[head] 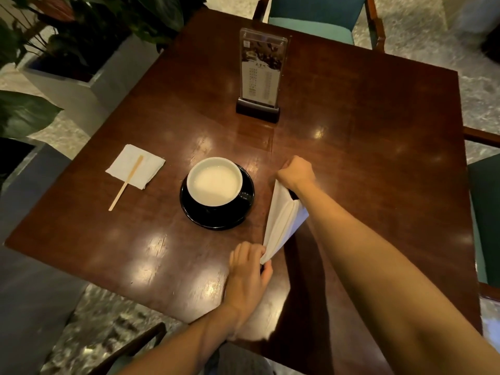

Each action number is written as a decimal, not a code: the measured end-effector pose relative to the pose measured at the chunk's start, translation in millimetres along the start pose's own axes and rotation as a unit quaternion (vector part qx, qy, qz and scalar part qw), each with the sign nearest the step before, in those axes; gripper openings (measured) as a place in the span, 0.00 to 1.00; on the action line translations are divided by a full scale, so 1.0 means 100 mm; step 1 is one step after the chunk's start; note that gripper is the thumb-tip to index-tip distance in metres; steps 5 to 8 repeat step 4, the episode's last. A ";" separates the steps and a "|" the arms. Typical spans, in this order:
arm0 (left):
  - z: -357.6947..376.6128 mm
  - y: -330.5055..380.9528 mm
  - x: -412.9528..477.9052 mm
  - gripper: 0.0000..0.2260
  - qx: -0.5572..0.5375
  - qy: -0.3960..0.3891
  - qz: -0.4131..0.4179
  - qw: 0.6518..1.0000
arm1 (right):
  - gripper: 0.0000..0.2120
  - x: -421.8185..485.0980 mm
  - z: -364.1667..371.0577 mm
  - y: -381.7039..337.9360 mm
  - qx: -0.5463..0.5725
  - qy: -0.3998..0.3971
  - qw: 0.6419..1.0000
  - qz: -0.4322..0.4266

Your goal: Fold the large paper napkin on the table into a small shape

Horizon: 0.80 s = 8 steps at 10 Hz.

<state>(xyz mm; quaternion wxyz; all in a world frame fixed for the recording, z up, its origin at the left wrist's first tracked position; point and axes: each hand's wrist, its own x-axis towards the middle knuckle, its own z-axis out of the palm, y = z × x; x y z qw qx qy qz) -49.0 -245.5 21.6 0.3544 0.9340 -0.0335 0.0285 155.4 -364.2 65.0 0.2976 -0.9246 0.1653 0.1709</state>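
The large white paper napkin (281, 220) is lifted off the dark wooden table (378, 158), stretched as a long folded strip between my two hands, to the right of the cup. My right hand (296, 171) pinches its far end. My left hand (249, 269) pinches its near end close to the table's front edge. Part of the napkin hangs behind my right forearm.
A white cup of pale drink (215, 181) stands on a black saucer (216, 215) just left of the napkin. A small napkin (135, 166) with a wooden stirrer (125, 182) lies far left. An upright menu stand (259, 74) is at the back. Chairs and plants surround the table.
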 end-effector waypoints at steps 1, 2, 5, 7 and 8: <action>-0.01 0.00 0.00 0.09 -0.011 -0.004 -0.005 1.000 | 0.02 -0.01 -0.04 0.05 0.030 -0.006 0.999 -0.016; 0.00 -0.02 0.01 0.09 -0.017 -0.005 -0.009 1.000 | 0.06 -0.01 -0.17 0.19 0.103 -0.012 0.994 -0.038; -0.07 -0.09 -0.01 0.09 0.008 -0.012 0.052 0.999 | 0.09 -0.20 -0.35 0.74 0.012 0.088 0.995 -0.043; -0.07 -0.09 -0.01 0.09 0.008 -0.012 0.052 0.999 | 0.09 -0.20 -0.35 0.74 0.012 0.088 0.995 -0.043; -0.07 -0.09 -0.01 0.09 0.008 -0.012 0.052 0.999 | 0.09 -0.20 -0.35 0.74 0.012 0.088 0.995 -0.043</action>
